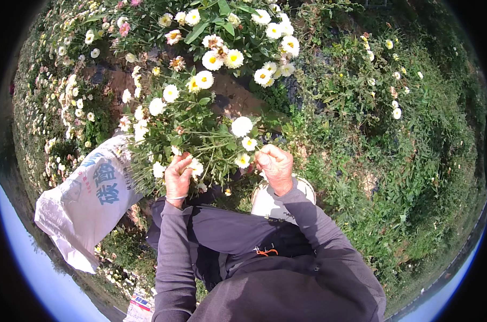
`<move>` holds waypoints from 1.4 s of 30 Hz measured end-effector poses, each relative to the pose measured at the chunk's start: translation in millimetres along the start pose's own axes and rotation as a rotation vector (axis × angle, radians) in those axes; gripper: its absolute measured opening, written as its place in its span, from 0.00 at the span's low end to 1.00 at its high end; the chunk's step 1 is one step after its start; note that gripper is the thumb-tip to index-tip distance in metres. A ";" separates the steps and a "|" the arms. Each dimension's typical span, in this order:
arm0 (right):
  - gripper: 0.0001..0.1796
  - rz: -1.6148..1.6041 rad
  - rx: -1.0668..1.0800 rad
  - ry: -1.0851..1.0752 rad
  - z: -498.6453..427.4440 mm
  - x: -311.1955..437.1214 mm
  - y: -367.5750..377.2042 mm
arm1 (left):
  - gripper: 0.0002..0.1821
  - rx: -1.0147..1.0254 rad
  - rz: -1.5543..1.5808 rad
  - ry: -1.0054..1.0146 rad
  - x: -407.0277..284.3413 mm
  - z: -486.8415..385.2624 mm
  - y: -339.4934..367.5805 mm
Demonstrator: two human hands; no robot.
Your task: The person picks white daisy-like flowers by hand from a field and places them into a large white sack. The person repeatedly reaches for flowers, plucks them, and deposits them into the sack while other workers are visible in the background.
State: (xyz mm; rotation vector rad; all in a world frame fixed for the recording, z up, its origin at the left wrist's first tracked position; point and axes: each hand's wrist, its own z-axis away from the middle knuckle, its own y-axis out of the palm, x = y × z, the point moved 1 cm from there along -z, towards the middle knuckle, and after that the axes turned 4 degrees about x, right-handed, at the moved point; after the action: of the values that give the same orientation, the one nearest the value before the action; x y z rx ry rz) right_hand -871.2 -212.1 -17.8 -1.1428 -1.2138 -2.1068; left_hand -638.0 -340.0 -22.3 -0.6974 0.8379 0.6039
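Among the stems of a white chrysanthemum plant (pixel 211 141), my left hand (pixel 178 177) has its thumb and fingers curled at a white flower head (pixel 196 166). The fingers partly cover that bloom. My right hand (pixel 274 166) is at the plant's right side with its fingertips bunched together. Just left of it are a yellow-centred white flower (pixel 242 160) and another small bloom (pixel 249 143). A scrap of white shows under the right fingers; whether they hold it is hidden. Below the right wrist stands a white bucket (pixel 261 199), partly covered by the forearm.
A white woven sack (pixel 86 201) with printed writing leans at the left against the plants. More white flowers (pixel 223 60) grow ahead, with bare soil (pixel 239 96) between. Green weeds (pixel 388 161) spread over the right. Another printed bag (pixel 138 306) lies at the lower left.
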 end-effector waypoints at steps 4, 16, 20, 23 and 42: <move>0.08 0.404 -0.293 0.041 -43.2 -7.3 -25.5 | 0.16 0.027 0.009 -0.019 -0.4 -0.5 2.6; 0.11 0.322 -0.065 0.226 -22.6 -23.9 -27.6 | 0.28 0.444 -0.632 0.261 -21.7 -14.1 37.8; 0.10 0.336 -0.017 0.271 -13.6 -27.4 -21.1 | 0.26 0.401 -0.888 0.348 -18.6 -15.8 55.8; 0.09 0.274 -0.080 0.257 -6.7 -28.0 -19.2 | 0.11 0.358 -1.017 0.351 -18.6 -15.8 59.0; 0.13 0.354 0.261 -0.145 55.7 47.2 88.4 | 0.09 -0.216 0.694 -0.081 -120.9 103.0 58.9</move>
State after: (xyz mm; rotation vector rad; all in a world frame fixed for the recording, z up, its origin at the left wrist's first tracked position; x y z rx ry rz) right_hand -810.4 -208.4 79.3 -1.2958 -1.2042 -1.5799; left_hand -697.9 -250.1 108.2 -0.5611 0.9458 1.3528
